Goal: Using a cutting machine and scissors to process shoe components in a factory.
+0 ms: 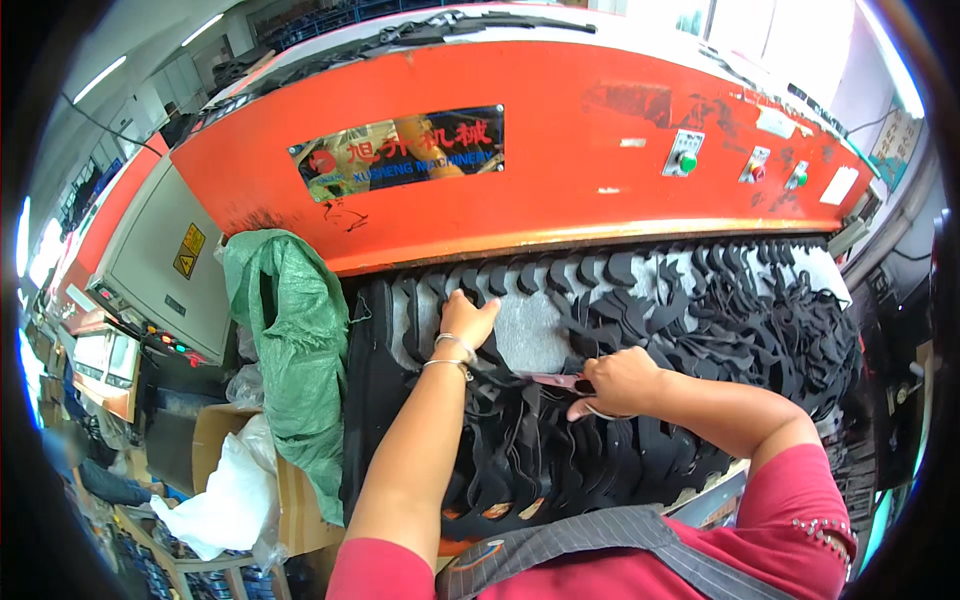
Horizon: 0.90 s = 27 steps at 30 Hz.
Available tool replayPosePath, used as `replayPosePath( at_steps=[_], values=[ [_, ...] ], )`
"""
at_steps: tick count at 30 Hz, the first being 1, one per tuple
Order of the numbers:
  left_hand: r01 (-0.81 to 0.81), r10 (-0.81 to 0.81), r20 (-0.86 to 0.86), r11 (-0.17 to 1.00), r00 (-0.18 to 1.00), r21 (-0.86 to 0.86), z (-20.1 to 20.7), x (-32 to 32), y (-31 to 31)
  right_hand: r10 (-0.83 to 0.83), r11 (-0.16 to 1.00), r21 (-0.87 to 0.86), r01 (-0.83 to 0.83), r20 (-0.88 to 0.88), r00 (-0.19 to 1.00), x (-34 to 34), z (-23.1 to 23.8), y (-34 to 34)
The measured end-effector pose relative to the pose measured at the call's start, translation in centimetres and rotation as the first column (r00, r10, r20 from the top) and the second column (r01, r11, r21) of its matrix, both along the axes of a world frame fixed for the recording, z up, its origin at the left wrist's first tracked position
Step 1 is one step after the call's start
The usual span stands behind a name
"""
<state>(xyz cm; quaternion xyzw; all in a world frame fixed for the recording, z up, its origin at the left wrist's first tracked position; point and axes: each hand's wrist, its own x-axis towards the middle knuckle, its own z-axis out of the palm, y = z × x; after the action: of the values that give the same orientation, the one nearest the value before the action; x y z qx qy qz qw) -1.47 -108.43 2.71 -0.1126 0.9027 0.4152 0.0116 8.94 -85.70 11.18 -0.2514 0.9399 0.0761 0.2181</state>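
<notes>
- Right hand [622, 382] wraps fingers around silvery metal scissors [558, 380], mid-view.
- Left hand [468, 322], 10 o'clock of them: pinch cannot be told.
- Cutting seems partway: wavy black strips [775, 335] tangle at 3 o'clock; 12 o'clock's orderly row apparently remains.

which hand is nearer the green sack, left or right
Left. The left hand is to the right of the green sack, apart from it; the right hand is farther right, holding scissors.
</notes>
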Motion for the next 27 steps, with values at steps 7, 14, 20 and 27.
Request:
replayPosePath(
  at_steps=[7,14,20,27],
  values=[
    [0.109,-0.1,0.114,0.991,0.988,-0.075,-1.8,-1.7,0.3,-0.22,0.975,0.009,0.223,-0.119,0.968,-3.1,5.8,4.4],
    [0.103,-0.088,0.117,0.986,0.989,-0.133,-0.3,1.7,-0.5,-0.117,0.993,0.054,0.104,0.416,0.902,-12.0,1.4,-0.9],
    [0.138,-0.142,0.023,0.983,0.99,0.119,1.4,3.3,-2.6,-0.179,0.975,0.202,0.088,0.489,0.854,-17.0,-0.9,-7.4],
    [0.174,-0.18,-0.018,0.968,0.984,-0.183,0.1,4.2,-0.9,-0.262,0.945,0.012,0.327,0.625,0.735,-17.1,-0.1,-3.9]
  ],
)
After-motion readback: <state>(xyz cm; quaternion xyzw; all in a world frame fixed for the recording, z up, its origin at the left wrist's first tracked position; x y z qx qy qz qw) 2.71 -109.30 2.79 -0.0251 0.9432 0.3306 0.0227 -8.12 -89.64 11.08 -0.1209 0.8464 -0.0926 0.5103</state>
